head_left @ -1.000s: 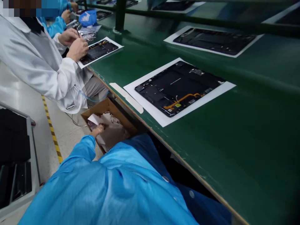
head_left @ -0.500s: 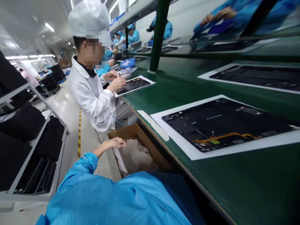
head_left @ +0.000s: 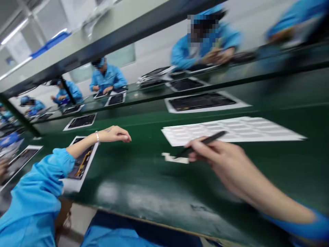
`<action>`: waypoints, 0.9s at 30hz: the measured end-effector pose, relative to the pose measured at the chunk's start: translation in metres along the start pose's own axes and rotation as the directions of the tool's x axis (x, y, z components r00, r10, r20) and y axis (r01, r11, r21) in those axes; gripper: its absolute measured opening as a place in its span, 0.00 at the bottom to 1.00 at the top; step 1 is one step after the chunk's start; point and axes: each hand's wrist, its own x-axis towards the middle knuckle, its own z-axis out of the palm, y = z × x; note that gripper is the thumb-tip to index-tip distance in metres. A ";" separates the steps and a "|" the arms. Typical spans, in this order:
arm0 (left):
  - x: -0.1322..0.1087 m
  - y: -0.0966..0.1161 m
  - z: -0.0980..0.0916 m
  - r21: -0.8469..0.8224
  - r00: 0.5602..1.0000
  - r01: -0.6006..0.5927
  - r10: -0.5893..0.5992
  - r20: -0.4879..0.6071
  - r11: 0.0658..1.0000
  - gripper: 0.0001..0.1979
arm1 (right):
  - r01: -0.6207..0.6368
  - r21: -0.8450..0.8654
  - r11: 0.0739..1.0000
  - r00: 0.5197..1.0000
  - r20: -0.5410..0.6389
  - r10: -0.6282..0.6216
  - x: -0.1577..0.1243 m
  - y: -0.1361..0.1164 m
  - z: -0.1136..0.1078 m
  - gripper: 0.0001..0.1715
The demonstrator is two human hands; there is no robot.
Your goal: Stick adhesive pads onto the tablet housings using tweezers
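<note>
My right hand (head_left: 218, 154) grips black tweezers (head_left: 212, 138), fingers closed around them. Their tip meets a small pale notched strip (head_left: 177, 159); whether it is pinched or only touched, I cannot tell. My left hand (head_left: 115, 134), with a bracelet at the wrist, hangs over the green bench with its fingers curled together and nothing visible in them. Beneath my left forearm lies a black device panel with an orange ribbon cable (head_left: 83, 164), on a white sheet. White label sheets (head_left: 231, 129) lie just beyond my right hand.
Another black panel on white paper (head_left: 203, 102) lies behind the label sheets. A green post (head_left: 19, 116) and an overhead shelf (head_left: 102, 44) frame the far side. Co-workers in blue sit opposite, and a person's hand (head_left: 3, 169) shows at the left edge.
The view has swung right from the aisle to the bench. My left hand has moved from above the cardboard box to over the bench. My right hand with the tweezers has come into view.
</note>
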 end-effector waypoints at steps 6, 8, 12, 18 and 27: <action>0.207 0.001 -0.012 0.172 0.958 0.189 -0.143 -0.249 0.967 0.16 | 0.018 0.078 0.997 0.985 0.171 -0.031 -0.004 -0.032 0.019 0.34; 0.255 0.011 -0.008 0.179 0.913 0.281 -0.205 -0.353 0.943 0.17 | 0.044 0.096 0.994 0.985 0.163 -0.060 -0.005 -0.036 0.019 0.32; 0.331 0.033 -0.001 0.131 0.816 0.416 -0.306 -0.490 0.900 0.18 | 0.074 0.106 0.992 0.993 0.086 -0.083 -0.010 -0.041 0.010 0.29; 0.386 0.036 -0.005 0.074 0.785 0.486 -0.398 -0.475 0.871 0.19 | 0.062 0.174 0.983 0.985 0.148 -0.089 -0.018 -0.044 0.004 0.26; 0.370 0.045 -0.005 0.048 0.783 0.414 -0.329 -0.528 0.909 0.18 | 0.084 0.212 0.974 0.994 0.050 -0.096 0.000 -0.039 0.011 0.27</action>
